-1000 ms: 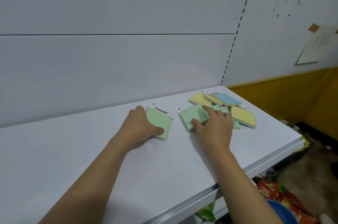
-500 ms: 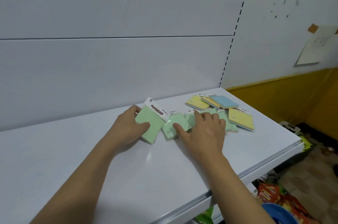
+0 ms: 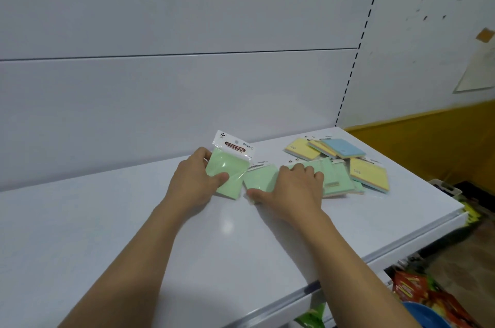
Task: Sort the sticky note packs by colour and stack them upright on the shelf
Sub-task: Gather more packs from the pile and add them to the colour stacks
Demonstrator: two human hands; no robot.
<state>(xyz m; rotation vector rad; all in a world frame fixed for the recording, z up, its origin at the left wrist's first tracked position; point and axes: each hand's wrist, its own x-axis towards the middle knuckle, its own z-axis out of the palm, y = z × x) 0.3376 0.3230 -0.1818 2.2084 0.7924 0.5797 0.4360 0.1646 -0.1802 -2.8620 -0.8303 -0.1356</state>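
Observation:
My left hand (image 3: 191, 183) grips a green sticky note pack (image 3: 230, 169), tilted up off the white shelf (image 3: 112, 233) with its header card showing. Right beside it my right hand (image 3: 292, 188) holds a second green pack (image 3: 261, 180), thumb under its near edge, fingers over the top. Further right a loose pile lies flat: more green packs (image 3: 336, 179), two yellow packs (image 3: 301, 149) (image 3: 368, 172), and a blue pack (image 3: 342, 146) on top at the back.
The shelf's white back panel (image 3: 174, 91) rises behind the packs. Its front edge (image 3: 308, 293) runs diagonally at lower right. Below it are snack bags (image 3: 428, 298) and a blue bowl (image 3: 426, 314). A yellow wall (image 3: 428, 140) stands at the right.
My left hand has lifted and tilted its green pack up from lying flat. My right hand has dragged a second green pack leftward out of the pile, next to the first.

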